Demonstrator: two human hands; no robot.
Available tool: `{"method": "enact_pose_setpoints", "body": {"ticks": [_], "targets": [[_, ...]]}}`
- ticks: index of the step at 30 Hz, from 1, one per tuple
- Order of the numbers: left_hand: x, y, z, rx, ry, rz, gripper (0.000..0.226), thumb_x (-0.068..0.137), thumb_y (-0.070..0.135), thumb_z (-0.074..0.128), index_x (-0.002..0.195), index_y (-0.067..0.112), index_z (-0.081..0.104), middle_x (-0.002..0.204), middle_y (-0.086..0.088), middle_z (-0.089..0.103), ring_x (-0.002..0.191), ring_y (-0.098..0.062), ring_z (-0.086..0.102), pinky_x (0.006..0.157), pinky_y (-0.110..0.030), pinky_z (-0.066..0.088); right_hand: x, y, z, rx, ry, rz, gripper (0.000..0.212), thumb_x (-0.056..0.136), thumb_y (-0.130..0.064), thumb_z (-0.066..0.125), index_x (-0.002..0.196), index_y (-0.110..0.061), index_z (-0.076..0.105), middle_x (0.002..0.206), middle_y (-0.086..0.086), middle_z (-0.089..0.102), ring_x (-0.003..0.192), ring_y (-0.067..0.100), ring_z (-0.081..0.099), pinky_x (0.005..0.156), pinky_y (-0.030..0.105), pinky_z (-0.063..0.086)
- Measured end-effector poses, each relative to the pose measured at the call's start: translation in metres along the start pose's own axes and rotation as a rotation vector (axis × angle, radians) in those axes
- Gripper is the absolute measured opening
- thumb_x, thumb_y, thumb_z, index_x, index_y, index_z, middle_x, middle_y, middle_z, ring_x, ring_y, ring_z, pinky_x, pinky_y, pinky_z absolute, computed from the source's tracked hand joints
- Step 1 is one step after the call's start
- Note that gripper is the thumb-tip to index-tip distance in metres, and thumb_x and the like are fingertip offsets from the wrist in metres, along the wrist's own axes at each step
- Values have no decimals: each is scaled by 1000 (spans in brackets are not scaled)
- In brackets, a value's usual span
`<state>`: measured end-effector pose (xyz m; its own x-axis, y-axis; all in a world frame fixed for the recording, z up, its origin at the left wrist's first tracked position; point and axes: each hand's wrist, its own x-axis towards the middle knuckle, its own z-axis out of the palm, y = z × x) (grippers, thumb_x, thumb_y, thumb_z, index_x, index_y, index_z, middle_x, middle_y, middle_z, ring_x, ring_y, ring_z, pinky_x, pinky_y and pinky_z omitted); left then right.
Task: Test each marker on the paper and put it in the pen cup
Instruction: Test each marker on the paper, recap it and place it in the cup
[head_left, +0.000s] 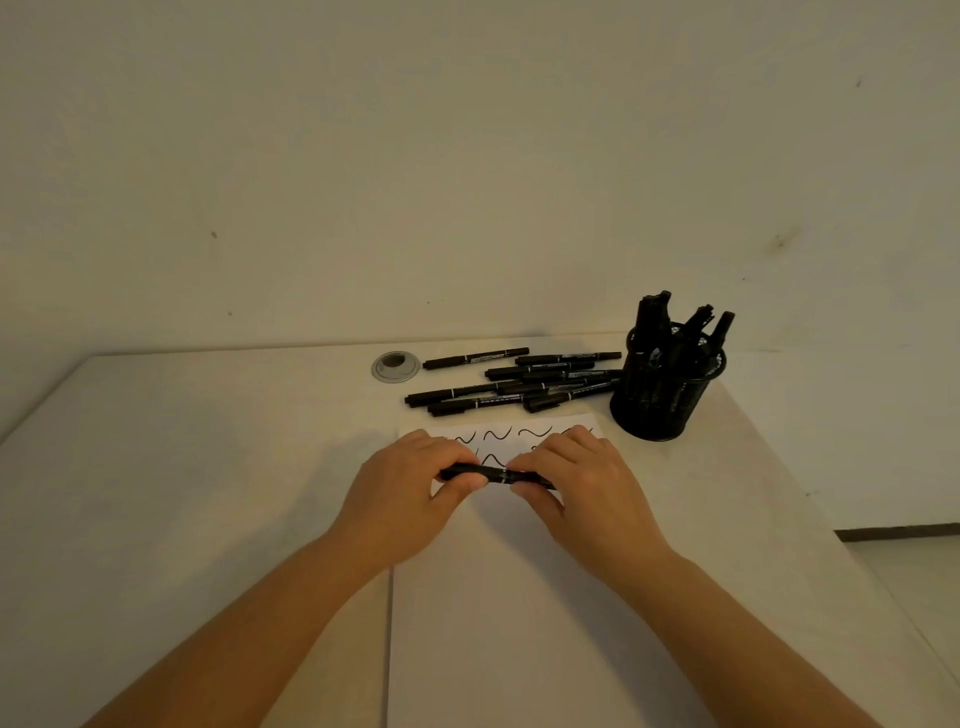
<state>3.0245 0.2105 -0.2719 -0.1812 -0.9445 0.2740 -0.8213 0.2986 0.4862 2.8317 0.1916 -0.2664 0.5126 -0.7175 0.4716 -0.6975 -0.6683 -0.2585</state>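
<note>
Pale bench, frame centre: loose markers beside pen cup, behind paper. Left hand and right hand gripping one marker.

Two hands, one held marker, one pen cup, one paper, one round grommet.

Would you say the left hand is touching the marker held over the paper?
Touching. The head view shows the left hand with its thumb and fingers curled round the marker, no gap visible.
</note>
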Motion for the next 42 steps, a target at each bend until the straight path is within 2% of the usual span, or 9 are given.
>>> {"method": "enact_pose_setpoints", "body": {"ticks": [8, 11, 14, 17, 21, 25, 33, 39, 42], "targets": [[37, 36, -3, 11, 62, 157, 16, 86, 41, 55, 94, 30, 65, 81, 16, 63, 75, -1, 47, 65, -15, 36, 9, 17, -23, -158, 51, -21, 16, 72, -17, 77, 84, -11, 69, 70, 2, 65, 63, 21, 58, 53, 31, 46], [56, 39, -5, -85, 83, 95, 12, 86, 40, 55, 91, 33, 63, 76, 20, 59, 77, 3, 54, 66, -19, 43, 15, 31, -42, -130, 101, 107, 15, 75, -14, 74, 87, -10, 66, 78, 3, 66, 71, 23, 60, 57, 30, 45], [81, 32, -1, -118, 118, 22, 8, 87, 30, 57, 93, 33, 62, 85, 18, 59, 81, 3, 57, 69, -18, 44, 25, 48, -63, 4, 191, 312, 14, 86, -20, 61, 99, -16, 58, 89, -1, 63, 82, 20, 58, 66, 30, 44], [111, 15, 9, -6, 21, -52, 15, 89, 26, 54, 103, 28, 59, 98, 11, 59, 86, -5, 57, 75, -25, 46, 32, 63, -84, 202, 320, 427, 18, 89, -18, 56, 105, -18, 50, 87, -8, 59, 82, 18, 58, 70, 33, 46], [141, -16, 29, 131, -64, -155, 22, 91, 24, 51, 112, 23, 56, 109, 4, 60, 95, -12, 56, 80, -29, 46, 36, 74, -102, 345, 464, 463, 31, 89, -17, 56, 115, -26, 41, 87, -23, 54, 77, -1, 58, 63, 18, 44], [155, -33, 47, 229, -97, -188, 25, 93, 26, 47, 116, 20, 57, 115, -1, 58, 101, -18, 55, 81, -32, 45, 37, 78, -103, 380, 581, 432, 51, 88, -11, 56, 123, -39, 30, 95, -19, 57, 85, -5, 58, 61, 12, 48], [171, -39, 58, 247, -128, -212, 20, 91, 30, 52, 106, 22, 62, 103, -2, 59, 95, -19, 56, 74, -31, 43, 37, 92, -82, 332, 515, 449, 57, 87, -9, 55, 119, -49, 30, 90, -28, 49, 82, -5, 58, 68, 23, 49], [175, -42, 59, 217, -156, -214, 18, 90, 29, 54, 104, 20, 61, 102, -2, 60, 91, -18, 55, 78, -33, 46, 31, 101, -64, 299, 467, 480, 51, 87, -9, 56, 123, -39, 35, 92, -21, 51, 74, -1, 55, 69, 22, 45], [176, -42, 59, 209, -150, -213, 20, 90, 30, 54, 105, 20, 62, 102, -1, 60, 89, -15, 53, 76, -31, 44, 31, 101, -59, 243, 453, 443, 49, 85, -7, 56, 125, -30, 40, 100, -12, 54, 83, 7, 52, 74, 23, 40]]}}
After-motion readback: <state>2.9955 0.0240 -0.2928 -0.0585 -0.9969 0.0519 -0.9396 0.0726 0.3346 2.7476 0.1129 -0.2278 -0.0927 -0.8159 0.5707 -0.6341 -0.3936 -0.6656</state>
